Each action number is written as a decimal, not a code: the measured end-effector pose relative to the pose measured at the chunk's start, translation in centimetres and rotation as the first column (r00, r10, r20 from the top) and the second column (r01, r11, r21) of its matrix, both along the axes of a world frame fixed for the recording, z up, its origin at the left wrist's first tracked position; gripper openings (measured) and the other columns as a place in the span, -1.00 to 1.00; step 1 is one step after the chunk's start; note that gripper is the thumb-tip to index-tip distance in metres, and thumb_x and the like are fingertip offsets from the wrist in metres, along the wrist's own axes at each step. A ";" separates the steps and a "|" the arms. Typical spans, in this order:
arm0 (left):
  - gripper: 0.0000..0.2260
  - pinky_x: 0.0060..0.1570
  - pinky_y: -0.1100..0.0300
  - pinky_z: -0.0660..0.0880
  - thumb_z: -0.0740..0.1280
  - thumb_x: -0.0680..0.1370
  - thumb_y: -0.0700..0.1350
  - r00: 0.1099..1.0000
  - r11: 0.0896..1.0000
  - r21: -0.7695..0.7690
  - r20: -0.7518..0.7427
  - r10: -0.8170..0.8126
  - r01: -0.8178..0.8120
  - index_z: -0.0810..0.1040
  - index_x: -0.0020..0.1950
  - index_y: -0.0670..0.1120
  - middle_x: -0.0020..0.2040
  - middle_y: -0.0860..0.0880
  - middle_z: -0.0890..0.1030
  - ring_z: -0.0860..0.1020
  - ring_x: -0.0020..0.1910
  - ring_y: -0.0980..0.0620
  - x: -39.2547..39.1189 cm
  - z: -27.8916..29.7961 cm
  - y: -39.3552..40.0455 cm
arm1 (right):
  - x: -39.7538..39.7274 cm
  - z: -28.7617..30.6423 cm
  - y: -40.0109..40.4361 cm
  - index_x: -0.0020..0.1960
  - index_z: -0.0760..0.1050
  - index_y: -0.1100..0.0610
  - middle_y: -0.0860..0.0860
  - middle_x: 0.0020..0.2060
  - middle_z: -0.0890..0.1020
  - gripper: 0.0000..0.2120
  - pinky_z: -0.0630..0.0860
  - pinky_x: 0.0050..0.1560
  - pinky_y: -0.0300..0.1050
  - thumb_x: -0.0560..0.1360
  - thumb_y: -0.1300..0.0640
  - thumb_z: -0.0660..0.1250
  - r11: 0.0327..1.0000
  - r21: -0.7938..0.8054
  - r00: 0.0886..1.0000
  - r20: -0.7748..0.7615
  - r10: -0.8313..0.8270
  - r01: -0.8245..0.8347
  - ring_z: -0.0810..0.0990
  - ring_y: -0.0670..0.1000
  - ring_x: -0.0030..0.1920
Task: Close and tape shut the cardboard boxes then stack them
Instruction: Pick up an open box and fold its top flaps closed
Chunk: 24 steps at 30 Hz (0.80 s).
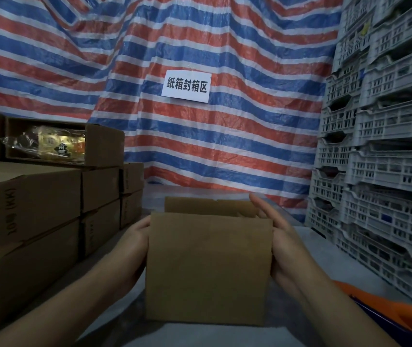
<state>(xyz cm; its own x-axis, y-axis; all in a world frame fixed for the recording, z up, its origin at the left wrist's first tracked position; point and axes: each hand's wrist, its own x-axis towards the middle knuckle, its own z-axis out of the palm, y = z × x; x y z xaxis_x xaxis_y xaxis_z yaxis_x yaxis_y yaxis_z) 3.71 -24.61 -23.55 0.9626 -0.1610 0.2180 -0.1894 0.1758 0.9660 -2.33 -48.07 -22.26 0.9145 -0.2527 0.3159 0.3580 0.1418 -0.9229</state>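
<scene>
A small brown cardboard box [207, 266] stands on the grey table right in front of me, its near flap raised toward me and its far flap upright behind. My left hand [134, 244] presses flat against the box's left side. My right hand [275, 229] lies along the right side with straight fingers reaching up past the top edge. The box's inside is hidden behind the near flap. No tape roll is in view.
Stacked brown cardboard boxes [37, 209] fill the left, the top one [74, 144] open with a wrapped packet inside. Grey plastic crates [380, 171] tower on the right. A striped tarp with a white paper sign [187, 86] hangs behind. An orange object [400, 314] lies at lower right.
</scene>
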 end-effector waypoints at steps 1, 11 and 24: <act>-0.64 -0.47 0.29 0.52 0.24 0.59 -0.22 0.999 0.999 0.015 0.032 -0.031 0.030 0.72 -0.22 0.12 -0.25 -0.04 0.71 0.68 -0.33 0.04 -0.2 0.0 0.2 | 0.0 0.0 0.1 0.10 0.69 -0.11 0.06 -0.01 0.74 -0.62 0.67 -0.16 -0.03 0.58 0.34 0.30 1.000 -0.012 0.999 -0.022 -0.027 0.027 0.73 0.11 -0.05; -0.36 0.10 0.07 0.43 -0.06 0.52 0.34 0.972 0.975 0.055 0.084 -0.218 0.214 0.73 -0.01 0.02 0.07 -0.06 0.70 0.65 0.07 0.01 -1.1 0.7 1.4 | -0.2 -0.5 0.7 -0.06 0.60 0.16 0.21 -0.02 0.70 -0.33 0.44 0.36 0.23 0.46 -0.43 0.08 0.973 -0.157 0.962 -0.188 -0.200 0.172 0.63 0.25 0.14; -0.80 -0.07 0.23 0.45 0.31 0.54 -0.06 0.977 0.982 0.148 0.159 -0.145 0.122 0.72 -0.04 -0.04 0.02 0.09 0.69 0.64 -0.02 0.12 0.0 0.6 1.6 | -0.5 -1.0 -1.1 -0.08 0.74 -0.02 0.00 -0.08 0.74 -0.68 0.49 -0.04 -0.14 0.37 -0.17 0.32 0.936 -0.351 0.999 -0.024 -0.038 0.027 0.68 -0.07 -0.08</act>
